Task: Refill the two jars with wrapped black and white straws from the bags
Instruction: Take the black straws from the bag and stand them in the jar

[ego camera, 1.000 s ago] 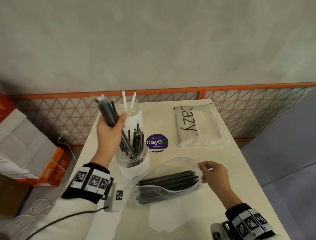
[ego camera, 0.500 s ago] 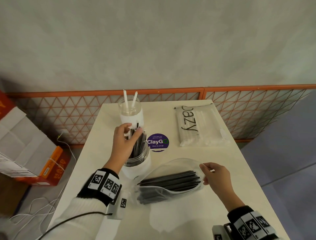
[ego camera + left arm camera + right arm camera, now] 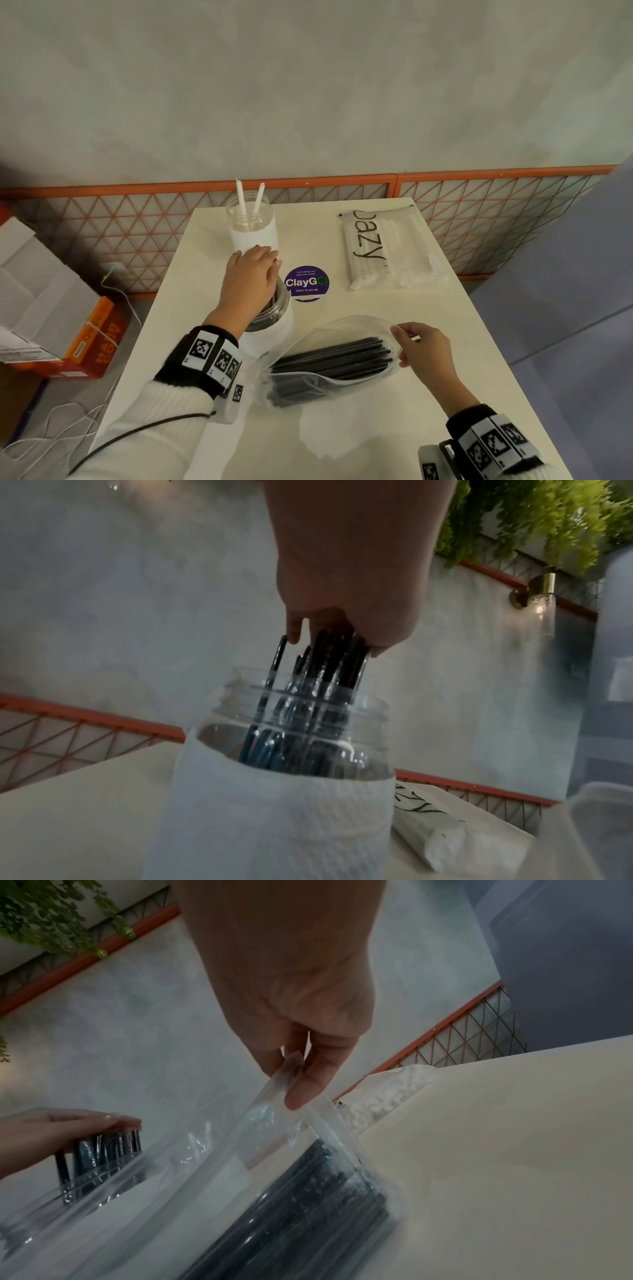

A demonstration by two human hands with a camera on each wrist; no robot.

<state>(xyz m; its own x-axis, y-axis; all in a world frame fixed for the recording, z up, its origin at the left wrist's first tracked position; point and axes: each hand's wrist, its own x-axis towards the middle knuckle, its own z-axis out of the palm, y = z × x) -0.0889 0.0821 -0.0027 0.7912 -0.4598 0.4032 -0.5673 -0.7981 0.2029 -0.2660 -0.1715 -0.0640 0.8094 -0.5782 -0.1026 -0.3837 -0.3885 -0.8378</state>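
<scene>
**Pressing black straws down into the near jar**

Nearest me, low and right of centre in the head view, my right hand [image 3: 423,349] is pinching the top edge of the clear bag [image 3: 329,359] between thumb and fingertips [image 3: 303,1093], lifting its mouth into an open arch. The other fingers are hanging loosely behind the pinch. The bag is lying on the white table [image 3: 394,428], and a bundle of wrapped black straws [image 3: 334,358] is resting inside it, their ends pointing toward my right hand.

Just left of the bag, in the middle of the frame, my left hand [image 3: 251,284] is lying over the mouth of the near jar [image 3: 284,791], which is wrapped in white paper. My fingers are laid out fairly flat, with the palm and fingertips pressing on the tops of the black straws in the jar [image 3: 318,669]; those straws are standing upright and poking above the rim. I cannot tell whether any finger is curling round one.

Beyond that, toward the upper middle, the far jar [image 3: 251,222] is holding two white straws [image 3: 248,202] leaning apart. To the right of centre a purple round sticker [image 3: 307,283] is sitting on the table, and further right the bag of white straws [image 3: 387,250] is lying flat near the far edge.
</scene>
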